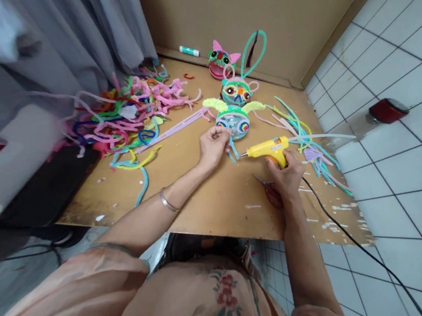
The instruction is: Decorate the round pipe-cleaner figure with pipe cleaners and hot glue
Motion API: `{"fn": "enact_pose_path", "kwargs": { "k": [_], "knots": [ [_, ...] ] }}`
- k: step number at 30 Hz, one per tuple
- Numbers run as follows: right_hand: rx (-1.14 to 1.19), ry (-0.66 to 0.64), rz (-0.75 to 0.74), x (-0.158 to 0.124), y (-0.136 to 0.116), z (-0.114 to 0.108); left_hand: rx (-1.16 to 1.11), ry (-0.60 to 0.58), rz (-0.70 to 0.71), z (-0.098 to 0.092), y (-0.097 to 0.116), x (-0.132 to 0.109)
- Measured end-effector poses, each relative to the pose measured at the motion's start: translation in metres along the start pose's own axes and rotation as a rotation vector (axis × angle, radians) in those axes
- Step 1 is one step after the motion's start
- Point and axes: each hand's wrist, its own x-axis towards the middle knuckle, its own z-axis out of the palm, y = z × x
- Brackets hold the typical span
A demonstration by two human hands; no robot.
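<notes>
My right hand (288,173) grips a yellow hot glue gun (267,148), a glue stick out of its back and its nozzle pointing left. The nozzle is at or very near the lower end of a bent blue pipe cleaner (235,148); contact cannot be told. My left hand (215,148) is closed in a pinch on that pipe cleaner, fingertips partly hidden. Just beyond it sits a clear round craft figure (234,124) with ringed eyes and yellow pipe-cleaner wings. Dark-handled scissors (273,195) lie under my right wrist.
Behind stand two finished-looking craft heads, one with round ears (236,92) and one with pink ears (219,60). A glue stick tube (189,51) lies by the back board. Pipe cleaners pile up left (142,102) and right (316,158). A black cord (342,228) crosses the table's right edge.
</notes>
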Motion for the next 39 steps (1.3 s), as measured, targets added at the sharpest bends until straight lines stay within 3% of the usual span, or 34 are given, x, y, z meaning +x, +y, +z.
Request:
{"fn": "enact_pose_path", "kwargs": {
  "k": [39],
  "knots": [
    [0.016, -0.01, -0.019, 0.0008, -0.0022, -0.0023, -0.015, 0.001, -0.021, -0.0007, -0.0017, 0.0025]
  ]
}}
